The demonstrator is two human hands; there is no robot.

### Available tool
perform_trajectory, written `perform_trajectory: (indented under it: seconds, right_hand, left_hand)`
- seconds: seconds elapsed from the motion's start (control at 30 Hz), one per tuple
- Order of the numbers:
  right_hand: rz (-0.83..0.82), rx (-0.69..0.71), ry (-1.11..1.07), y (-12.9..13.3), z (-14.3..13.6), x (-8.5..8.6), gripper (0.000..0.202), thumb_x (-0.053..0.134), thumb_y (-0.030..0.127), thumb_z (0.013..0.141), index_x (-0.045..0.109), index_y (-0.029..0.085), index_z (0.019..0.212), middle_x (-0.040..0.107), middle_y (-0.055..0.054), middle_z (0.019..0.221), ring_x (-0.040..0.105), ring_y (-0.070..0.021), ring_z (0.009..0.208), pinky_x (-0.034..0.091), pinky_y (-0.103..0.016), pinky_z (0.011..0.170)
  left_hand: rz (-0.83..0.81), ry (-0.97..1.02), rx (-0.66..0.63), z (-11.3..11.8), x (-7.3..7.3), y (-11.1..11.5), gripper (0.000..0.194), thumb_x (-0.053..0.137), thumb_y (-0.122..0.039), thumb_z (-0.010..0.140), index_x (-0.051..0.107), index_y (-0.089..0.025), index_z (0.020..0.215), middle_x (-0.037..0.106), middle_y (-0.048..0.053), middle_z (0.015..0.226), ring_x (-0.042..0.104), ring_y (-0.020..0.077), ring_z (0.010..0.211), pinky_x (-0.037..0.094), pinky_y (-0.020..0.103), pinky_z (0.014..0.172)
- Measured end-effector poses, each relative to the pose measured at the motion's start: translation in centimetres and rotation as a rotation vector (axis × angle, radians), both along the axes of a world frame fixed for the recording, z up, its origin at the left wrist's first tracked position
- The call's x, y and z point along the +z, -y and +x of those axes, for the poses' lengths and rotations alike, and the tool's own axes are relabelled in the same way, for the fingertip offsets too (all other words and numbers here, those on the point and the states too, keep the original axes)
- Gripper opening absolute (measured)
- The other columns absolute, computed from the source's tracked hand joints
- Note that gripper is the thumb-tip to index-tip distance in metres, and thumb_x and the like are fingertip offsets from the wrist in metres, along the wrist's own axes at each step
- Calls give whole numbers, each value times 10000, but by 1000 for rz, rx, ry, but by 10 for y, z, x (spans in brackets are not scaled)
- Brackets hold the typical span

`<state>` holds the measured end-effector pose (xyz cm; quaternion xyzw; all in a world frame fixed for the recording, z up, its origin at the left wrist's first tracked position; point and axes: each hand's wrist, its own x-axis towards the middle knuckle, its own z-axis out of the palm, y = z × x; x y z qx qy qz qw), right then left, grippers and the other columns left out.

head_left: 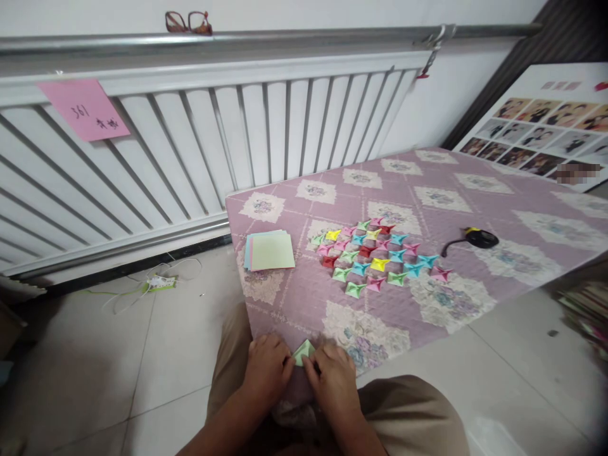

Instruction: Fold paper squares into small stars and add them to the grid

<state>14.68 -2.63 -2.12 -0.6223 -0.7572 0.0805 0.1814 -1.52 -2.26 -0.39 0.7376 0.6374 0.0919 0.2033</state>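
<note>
Between my two hands, at the near edge of the table, lies a small folded piece of light green paper (304, 352). My left hand (270, 367) has its curled fingers at the paper's left side. From the right, my right hand (334, 377) presses the paper with its thumb and bent fingers. Farther back on the table sit several small folded paper shapes (379, 264) in green, pink, blue, yellow and red, set out in rows. A stack of square paper sheets (273, 251), light green on top, lies at the table's left.
The table has a purple flowered cloth (304, 297). A black object with a cord (481, 238) lies right of the shapes. Behind stands a white radiator (266, 126); a photo board (536, 130) leans at the right. A power strip (162, 282) is on the floor.
</note>
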Motion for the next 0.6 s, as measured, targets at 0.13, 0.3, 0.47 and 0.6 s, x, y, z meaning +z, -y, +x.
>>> perform_trajectory:
  seconds: [0.13, 0.3, 0.47, 0.6]
  right_hand:
    - [-14, -18, 17, -1, -2, 2, 199, 580, 269, 836, 572, 230, 641, 583, -23, 737, 522, -214, 770, 339, -341, 718]
    - [5, -18, 22, -2, -2, 2, 207, 569, 252, 835, 559, 228, 630, 590, -31, 739, 526, -218, 771, 346, -354, 723]
    - [36, -20, 23, -2, -3, 2, 231, 548, 251, 844, 544, 234, 613, 592, -35, 727, 521, -216, 748, 344, -354, 701]
    - [6, -33, 26, -2, -4, 3, 207, 571, 238, 828, 543, 233, 623, 591, -38, 740, 524, -223, 762, 343, -356, 703]
  left_hand:
    - [7, -14, 1, 0, -3, -1, 154, 551, -293, 859, 614, -207, 748, 599, 20, 875, 518, 223, 894, 324, 376, 801]
    - [21, -32, 0, 2, -3, -2, 166, 560, -309, 856, 610, -204, 737, 600, 21, 873, 523, 227, 881, 332, 379, 787]
    - [27, -62, -9, 3, -3, -3, 172, 552, -306, 862, 619, -199, 744, 604, 30, 877, 526, 231, 883, 339, 373, 785]
    - [22, -100, -19, 3, -3, -4, 160, 554, -289, 856, 620, -198, 743, 609, 32, 878, 528, 237, 884, 337, 376, 779]
